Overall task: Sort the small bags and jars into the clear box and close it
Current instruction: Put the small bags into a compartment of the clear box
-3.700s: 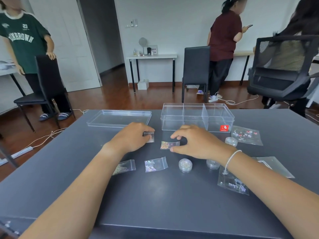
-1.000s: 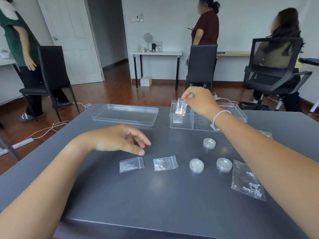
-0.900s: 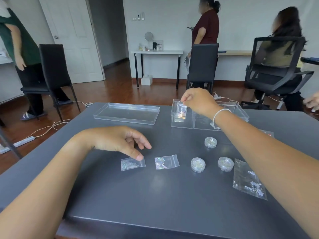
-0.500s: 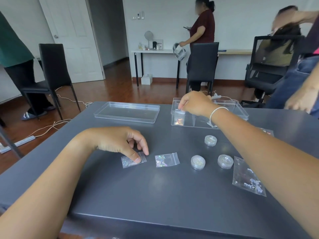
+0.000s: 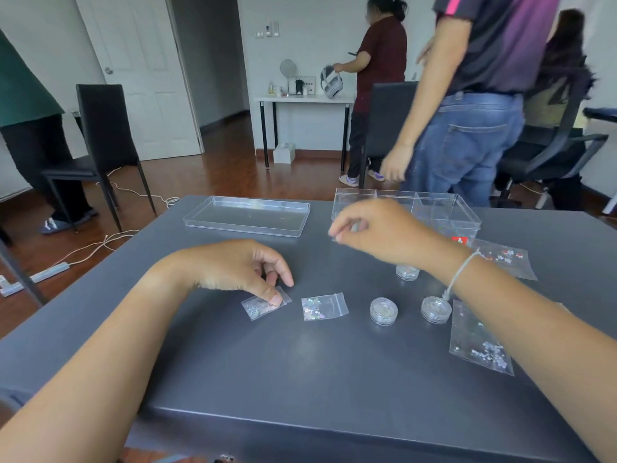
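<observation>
Clear small bag [image 5: 266, 303] pinned under left hand [image 5: 233, 265] fingers [image 5: 274, 297].

Dark grey table [image 5: 300, 372], clear box [image 5: 444, 208], red sticker [image 5: 460, 241]

Two hands: left hand [image 5: 233, 267], right hand [image 5: 384, 230]. Four bags: small bag [image 5: 263, 304], second small bag [image 5: 324, 307], large bag [image 5: 479, 339], far bag [image 5: 504, 259]. Three jars: [image 5: 384, 311], [image 5: 435, 309], [image 5: 407, 272]. One clear box [image 5: 447, 208], one lid [image 5: 247, 215].

walls white [image 5: 320, 15]; floor dark wood [image 5: 213, 175]; white door [image 5: 143, 75]; black chair [image 5: 100, 135]
</observation>
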Motion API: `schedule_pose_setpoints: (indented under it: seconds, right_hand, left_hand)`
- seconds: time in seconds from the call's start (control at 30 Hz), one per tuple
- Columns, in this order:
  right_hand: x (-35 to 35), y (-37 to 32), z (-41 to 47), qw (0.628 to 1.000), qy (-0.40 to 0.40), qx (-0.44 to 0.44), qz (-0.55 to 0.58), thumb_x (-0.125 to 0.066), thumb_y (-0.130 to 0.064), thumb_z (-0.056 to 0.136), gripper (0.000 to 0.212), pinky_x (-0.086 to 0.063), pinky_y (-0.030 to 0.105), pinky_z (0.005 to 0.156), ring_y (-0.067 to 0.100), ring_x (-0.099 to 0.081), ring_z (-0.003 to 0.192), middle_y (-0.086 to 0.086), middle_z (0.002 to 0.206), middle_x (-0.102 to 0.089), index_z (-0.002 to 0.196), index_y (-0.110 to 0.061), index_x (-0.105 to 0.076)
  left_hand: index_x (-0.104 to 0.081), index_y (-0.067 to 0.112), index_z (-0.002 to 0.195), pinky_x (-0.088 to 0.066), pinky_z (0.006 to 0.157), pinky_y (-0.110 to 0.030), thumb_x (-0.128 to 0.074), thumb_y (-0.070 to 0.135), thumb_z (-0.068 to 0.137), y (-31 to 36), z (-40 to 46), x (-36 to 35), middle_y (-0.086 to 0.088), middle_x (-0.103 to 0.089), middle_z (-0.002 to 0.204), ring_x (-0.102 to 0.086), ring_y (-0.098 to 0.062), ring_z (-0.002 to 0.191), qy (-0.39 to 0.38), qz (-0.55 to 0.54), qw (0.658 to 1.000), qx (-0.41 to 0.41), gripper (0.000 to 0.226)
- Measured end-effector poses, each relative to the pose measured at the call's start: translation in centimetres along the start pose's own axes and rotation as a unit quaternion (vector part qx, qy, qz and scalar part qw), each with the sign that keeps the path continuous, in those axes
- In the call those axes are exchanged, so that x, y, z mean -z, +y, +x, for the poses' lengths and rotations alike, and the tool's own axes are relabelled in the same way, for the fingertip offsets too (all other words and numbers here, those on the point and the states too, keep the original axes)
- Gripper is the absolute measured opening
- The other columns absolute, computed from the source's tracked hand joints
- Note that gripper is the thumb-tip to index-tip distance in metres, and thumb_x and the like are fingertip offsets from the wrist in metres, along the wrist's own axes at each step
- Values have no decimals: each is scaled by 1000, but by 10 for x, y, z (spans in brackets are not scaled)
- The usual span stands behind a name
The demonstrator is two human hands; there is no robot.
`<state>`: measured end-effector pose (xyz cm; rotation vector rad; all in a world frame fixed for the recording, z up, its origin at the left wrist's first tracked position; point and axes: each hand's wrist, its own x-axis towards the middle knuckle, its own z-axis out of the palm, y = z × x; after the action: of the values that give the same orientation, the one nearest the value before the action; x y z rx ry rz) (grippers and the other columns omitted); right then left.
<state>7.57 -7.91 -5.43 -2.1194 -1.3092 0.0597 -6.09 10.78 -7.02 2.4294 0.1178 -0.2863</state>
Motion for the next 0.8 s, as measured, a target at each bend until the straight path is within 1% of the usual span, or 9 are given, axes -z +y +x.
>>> schedule_pose_setpoints:
  seconds: [0.03, 0.1, 0.2, 0.27, 0.3, 0.4, 0.5, 0.6, 0.8]
  right_hand:
    - [-3, -4, -7, 999, -53, 0, 8, -65, -21, 78, 12, -36, 4, 53, -15, -50, 54, -22, 57, -59, 73, -33, -66]
    - [-7, -8, -17, 989, -148, -12, -7, -70, -33, 73, 5, -37, 6, 52, -12, -51, 54, -19, 68, -61, 77, -34, -66]
    - [-11, -6, -24, 973, -225, -24, -40, -71, -44, 69, 23, -40, 17, 64, -2, -50, 66, -15, 87, -56, 88, -35, -63]
    - [-13, -5, -27, 972, -229, -20, -52, -72, -45, 67, 27, -39, 20, 67, 1, -48, 73, -15, 90, -51, 90, -36, -61]
    - [-13, -5, -28, 972, -229, -18, -55, -73, -45, 67, 28, -39, 21, 66, 1, -48, 73, -14, 90, -50, 89, -36, -59]
    - [-14, -5, -29, 971, -233, -20, -48, -73, -43, 68, 24, -39, 20, 63, 2, -49, 68, -13, 87, -54, 84, -34, -58]
    - [-15, -5, -29, 970, -239, -20, -42, -73, -38, 70, 21, -37, 8, 52, -2, -48, 59, -13, 80, -56, 78, -33, -55]
    - [-16, -6, -29, 971, -234, -17, -34, -73, -34, 71, 23, -35, 4, 48, -6, -47, 54, -13, 76, -56, 73, -34, -50]
    - [-12, -5, -28, 974, -224, -7, 11, -67, -19, 77, 22, -32, 6, 41, -4, -45, 49, -9, 75, -56, 72, -31, -50]
  left_hand:
    - [-69, 35, 86, -33, 50, -7, -76, 28, 69, 0, 0, 0, 13, -59, 74, -45, 2, 51, 11, 1, 1000, 2, 20]
    - [-69, 36, 87, -33, 52, -7, -76, 31, 69, 0, 0, 1, 13, -60, 77, -44, 2, 52, 24, 3, 1000, 3, 19]
    - [-68, 42, 90, -36, 62, -12, -75, 34, 69, -2, -4, 3, 16, -59, 83, -46, -3, 60, 6, 4, 1000, 4, 24]
    - [-67, 44, 92, -39, 70, -20, -74, 35, 66, -2, -6, 5, 16, -58, 87, -48, -8, 67, -12, 7, 1000, 7, 29]
    - [-67, 45, 92, -39, 72, -21, -74, 35, 65, -2, -6, 5, 16, -57, 88, -47, -9, 68, -17, 12, 1000, 9, 29]
    - [-68, 43, 88, -38, 64, -12, -74, 25, 71, 0, -4, 2, 15, -55, 86, -45, -4, 62, -11, 24, 1000, 8, 25]
    - [-68, 40, 83, -35, 55, -5, -73, 23, 72, 4, -3, 0, 13, -55, 84, -45, 2, 54, -3, 29, 1000, 9, 21]
    - [-68, 37, 83, -33, 52, -5, -73, 21, 72, 6, -2, 0, 11, -55, 83, -46, 3, 52, -2, 26, 1000, 11, 20]
    - [-68, 33, 79, -33, 52, -5, -71, 21, 74, 9, -3, -2, 6, -58, 82, -47, 4, 50, -2, 24, 1000, 11, 13]
